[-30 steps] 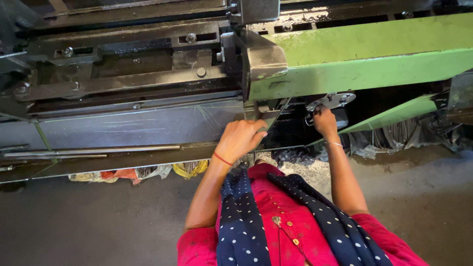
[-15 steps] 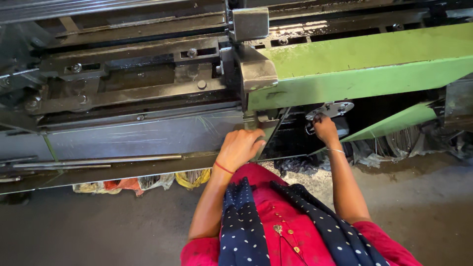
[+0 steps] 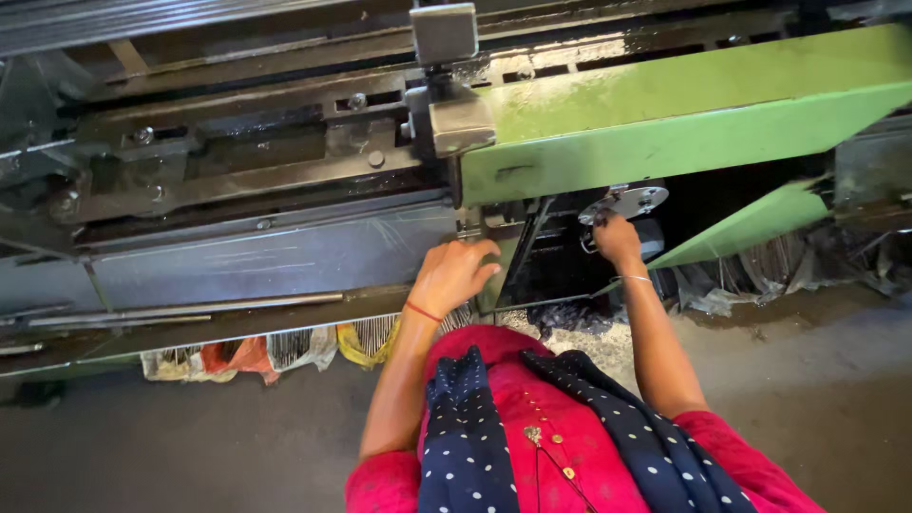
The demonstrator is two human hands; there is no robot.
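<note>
I look down at a big machine with a green metal cover [image 3: 684, 123] and a dark grey frame [image 3: 266, 256]. My left hand [image 3: 454, 274] rests on the machine's front edge, next to a vertical green bracket [image 3: 496, 275], fingers curled over it. My right hand [image 3: 616, 237] reaches into the dark opening under the green cover and pinches something at a round silver metal disc [image 3: 627, 201]; what it pinches is too small to make out. A red thread circles my left wrist, a thin bangle my right. My red top and dotted dark scarf fill the lower frame.
A grey metal block [image 3: 445, 33] sits on the top rail. Long steel rods [image 3: 180, 309] lie along the lower front ledge. Coloured bags [image 3: 237, 351] are tucked under the machine. White fibre waste [image 3: 598, 337] lies on the floor, and a slanted green flap [image 3: 750, 223] hangs at the right.
The view has shifted slightly downward and left. My left hand slid a little lower along the machine's edge. My right hand stays at the silver disc.
</note>
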